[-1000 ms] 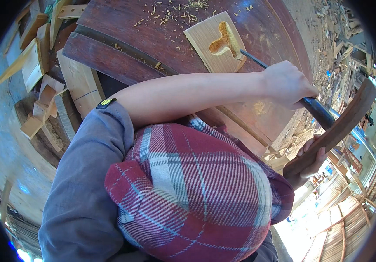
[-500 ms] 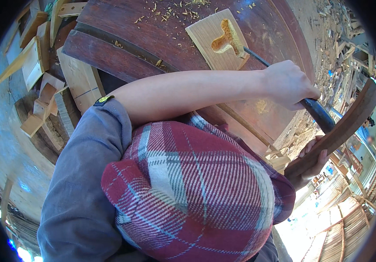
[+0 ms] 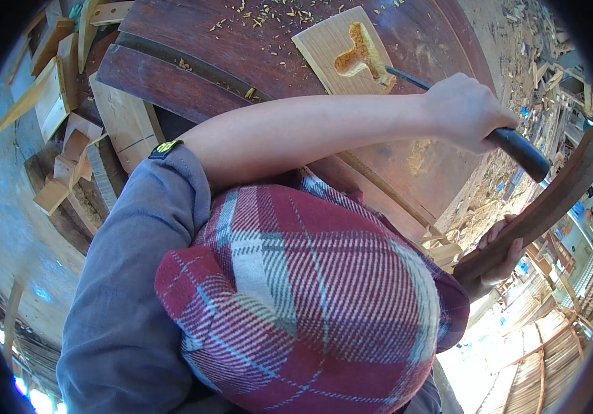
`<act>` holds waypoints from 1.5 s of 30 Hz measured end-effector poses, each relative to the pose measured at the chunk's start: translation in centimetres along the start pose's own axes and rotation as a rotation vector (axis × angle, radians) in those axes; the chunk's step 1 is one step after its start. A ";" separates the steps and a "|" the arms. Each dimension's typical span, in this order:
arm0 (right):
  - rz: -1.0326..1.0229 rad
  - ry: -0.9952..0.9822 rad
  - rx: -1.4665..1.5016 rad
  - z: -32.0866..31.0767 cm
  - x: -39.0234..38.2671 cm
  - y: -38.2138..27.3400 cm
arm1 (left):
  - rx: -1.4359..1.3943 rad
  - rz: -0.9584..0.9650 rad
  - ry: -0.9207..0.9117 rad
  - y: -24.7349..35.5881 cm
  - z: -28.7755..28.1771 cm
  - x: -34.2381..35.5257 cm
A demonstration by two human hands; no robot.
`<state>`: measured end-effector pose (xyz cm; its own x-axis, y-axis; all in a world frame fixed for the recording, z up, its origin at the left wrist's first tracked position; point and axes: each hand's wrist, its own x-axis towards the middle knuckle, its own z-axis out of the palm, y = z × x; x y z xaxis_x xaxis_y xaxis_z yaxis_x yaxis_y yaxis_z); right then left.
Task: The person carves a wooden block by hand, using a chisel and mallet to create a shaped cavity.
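Observation:
My left hand (image 3: 470,110) is closed round a chisel (image 3: 521,153), just below the end of its dark handle. The thin metal blade slants up to the left, and its tip meets the edge of a three-lobed hollow (image 3: 360,54) cut into a pale wooden board (image 3: 317,43). At the right, my right hand (image 3: 500,252) grips the lower end of a curved dark wooden club (image 3: 551,207). A small gap lies between the club and the chisel's handle end. Red plaid cloth (image 3: 310,297) covers much of the lower middle and hides my right arm.
The board lies on a dark reddish wooden table (image 3: 241,41) with a long slot and scattered wood chips (image 3: 269,15). Wood offcuts (image 3: 69,165) are piled at the left. Beyond the table's right edge, scraps litter the ground (image 3: 510,76).
The club has come away from the chisel's handle end, where it overlapped before. My left hand and the chisel have shifted slightly up and right; the board appears a little higher.

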<state>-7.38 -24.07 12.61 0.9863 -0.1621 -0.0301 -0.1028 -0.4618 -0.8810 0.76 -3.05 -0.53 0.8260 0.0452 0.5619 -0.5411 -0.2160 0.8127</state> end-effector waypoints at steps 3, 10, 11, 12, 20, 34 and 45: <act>-0.010 -0.003 0.001 0.2 -0.3 -0.2 | -0.001 -0.030 0.017 -0.2 -0.3 0.4; 0.051 -0.086 0.118 -2.2 0.0 -1.4 | -0.047 -0.101 0.004 -0.5 -1.0 1.1; -0.109 -0.193 0.200 -3.9 1.0 -0.5 | -0.088 -0.104 -0.029 -0.2 -1.0 1.3; -0.108 -0.185 0.198 -2.7 0.5 -0.6 | -0.095 -0.101 -0.034 -0.1 -0.8 1.3; 0.233 -0.610 0.554 -8.3 3.1 -0.5 | -0.080 -0.091 -0.100 -0.3 -0.5 1.2; 0.049 0.030 -0.019 4.9 -1.2 -0.6 | -0.037 -0.113 -0.153 -1.0 0.0 0.9; -0.073 -0.071 -0.080 2.2 0.3 -0.2 | -0.042 -0.177 -0.124 -1.8 -0.3 0.7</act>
<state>-6.78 -22.11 11.75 0.9979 -0.0647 -0.0034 -0.0378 -0.5389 -0.8415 2.26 -2.37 -1.57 0.9202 -0.0422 0.3891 -0.3902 -0.1748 0.9040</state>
